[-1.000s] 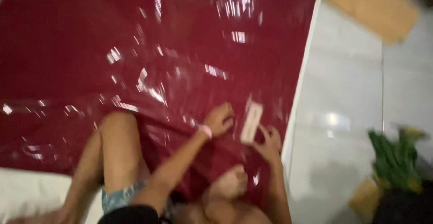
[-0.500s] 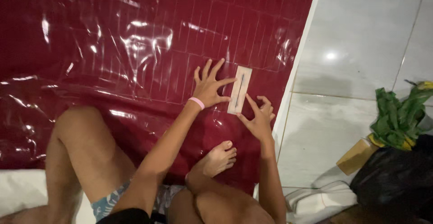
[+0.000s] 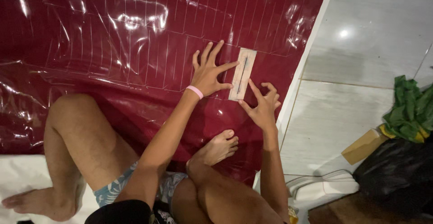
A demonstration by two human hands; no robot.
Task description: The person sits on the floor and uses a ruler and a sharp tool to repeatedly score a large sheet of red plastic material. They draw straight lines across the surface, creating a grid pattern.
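Narrow pale rectangular template (image 3: pixel 242 73) with a dark centre slit, flat on a glossy dark red sheet (image 3: pixel 112 48) marked with a white grid, near the sheet's right edge. Left hand (image 3: pixel 209 72) spread, fingers splayed, pressing sheet and template's left side. Right hand (image 3: pixel 263 105) partly curled, fingertips touching the template's lower end. Pink wristband (image 3: pixel 195 91) on left wrist. White tiled floor (image 3: pixel 361 48) beyond.

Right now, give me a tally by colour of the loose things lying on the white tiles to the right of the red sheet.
Green: 1, crumpled green cloth
Tan: 1, flat tan packet
Black: 1, black bag
White: 1, white folded item, kind unclear
Total: 4

On the red sheet, the left hand and right hand hold a pale strip.
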